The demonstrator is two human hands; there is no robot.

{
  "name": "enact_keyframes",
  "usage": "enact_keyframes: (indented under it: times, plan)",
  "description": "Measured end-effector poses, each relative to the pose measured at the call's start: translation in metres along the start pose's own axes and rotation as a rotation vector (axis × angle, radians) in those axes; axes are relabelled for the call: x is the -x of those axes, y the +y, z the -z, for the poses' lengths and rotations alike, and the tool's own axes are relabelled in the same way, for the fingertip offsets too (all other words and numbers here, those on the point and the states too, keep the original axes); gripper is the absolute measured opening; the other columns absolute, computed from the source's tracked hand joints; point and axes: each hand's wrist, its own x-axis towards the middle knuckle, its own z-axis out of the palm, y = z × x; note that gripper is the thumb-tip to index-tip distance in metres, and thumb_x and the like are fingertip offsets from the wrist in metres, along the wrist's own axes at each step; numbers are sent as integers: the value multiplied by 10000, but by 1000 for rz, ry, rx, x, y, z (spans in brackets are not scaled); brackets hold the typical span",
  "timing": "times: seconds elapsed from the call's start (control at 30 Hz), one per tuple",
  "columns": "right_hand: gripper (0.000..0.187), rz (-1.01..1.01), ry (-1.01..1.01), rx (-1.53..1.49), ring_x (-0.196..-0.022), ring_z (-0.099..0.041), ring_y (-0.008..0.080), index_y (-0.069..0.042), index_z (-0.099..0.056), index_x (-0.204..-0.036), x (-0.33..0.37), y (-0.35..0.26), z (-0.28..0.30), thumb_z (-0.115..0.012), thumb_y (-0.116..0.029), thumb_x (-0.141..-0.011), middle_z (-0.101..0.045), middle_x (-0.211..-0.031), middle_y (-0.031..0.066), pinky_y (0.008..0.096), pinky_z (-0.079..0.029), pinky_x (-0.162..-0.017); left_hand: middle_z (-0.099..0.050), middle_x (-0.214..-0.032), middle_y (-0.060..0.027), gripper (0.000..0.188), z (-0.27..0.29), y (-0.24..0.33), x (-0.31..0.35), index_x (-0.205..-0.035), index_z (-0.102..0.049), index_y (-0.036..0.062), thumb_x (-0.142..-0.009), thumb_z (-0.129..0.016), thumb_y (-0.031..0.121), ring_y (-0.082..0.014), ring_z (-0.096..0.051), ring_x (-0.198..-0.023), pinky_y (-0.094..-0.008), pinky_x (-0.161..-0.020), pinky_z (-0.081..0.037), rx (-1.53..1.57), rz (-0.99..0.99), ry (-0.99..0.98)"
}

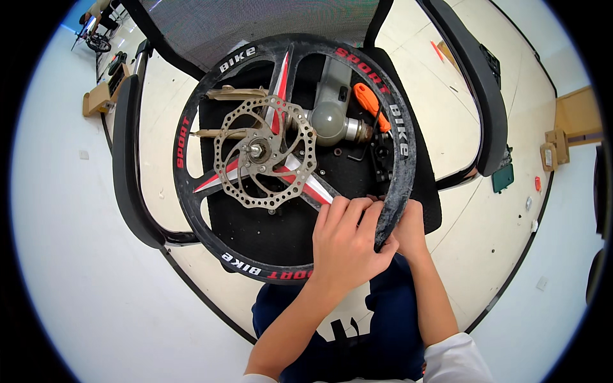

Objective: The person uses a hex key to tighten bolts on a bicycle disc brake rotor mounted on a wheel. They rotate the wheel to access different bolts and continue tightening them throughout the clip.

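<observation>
A three-spoked bicycle wheel (299, 182) with a black rim and red and white spokes lies on an office chair. Its steel brake disc (225, 153) faces up around the hub axle. My left hand (348, 237) is closed over the rim's near right part, with its fingers on the inner side. My right hand (410, 230) is closed at the outer side of the same stretch, its fingertips hidden behind the rim. Pale grey dust coats the rim there. Between the spokes show a grey metal part with a rounded housing (329, 121) and an orange-handled tool (369, 102).
A hex key (359, 155), a small nut (338, 152) and a black clamp-like part (382, 159) lie on the black seat (255, 239). Armrests (131, 159) flank the wheel. Cardboard boxes (554, 150) and a green case (502, 179) are on the floor; a person (99, 16) bends at far left.
</observation>
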Motion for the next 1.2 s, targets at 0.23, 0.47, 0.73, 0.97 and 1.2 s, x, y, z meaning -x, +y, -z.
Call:
enact_keyframes:
  times: [0.23, 0.47, 0.73, 0.97, 1.2]
  plan:
    - [173, -277, 295, -119, -753, -684, 122, 91, -724, -1049, 11, -6, 32, -692, -40, -940, -729, -856, 91, 236, -535, -689, -648, -957, -51, 387, -3, -6, 3, -993, -714, 42, -621, -783, 127, -258, -586, -874, -394, -780, -479, -25, 28, -87]
    - [154, -41, 308, -134, -804, -633, 86, 105, -698, -1060, 5, -64, 37, -679, 37, -923, -707, -1019, 95, 203, -505, -692, -656, -961, -83, 303, 6, -9, -6, -975, -714, 28, -715, -820, 143, -282, -610, -898, -392, -789, -505, 34, 102, -99]
    - [152, 102, -130, -265, -566, -368, -28, 27, -762, -1014, -67, -130, -34, -741, -5, -866, -614, -731, -79, 187, -260, -491, -719, -975, -97, 291, 51, -64, -25, -1080, -754, 19, -802, -783, -63, -185, -715, -803, -297, -704, -584, 239, 102, 470]
    - [157, 7, -287, -471, -816, -683, 87, 87, -739, -1043, -70, -129, -41, -736, 9, -906, -741, -898, 75, 218, -555, -741, -737, -964, -100, 237, 59, -76, -28, -1034, -765, 11, -804, -782, -46, -228, -726, -809, -299, -721, -589, 248, 19, 419]
    - [250, -123, -192, -348, -691, -567, 62, 71, -738, -1062, -73, -137, -41, -610, -135, -1001, -700, -874, 49, 214, -454, -613, -710, -952, -69, 233, 71, -88, -27, -986, -789, 49, -767, -813, -26, -204, -668, -814, -282, -665, -537, 137, 73, 465]
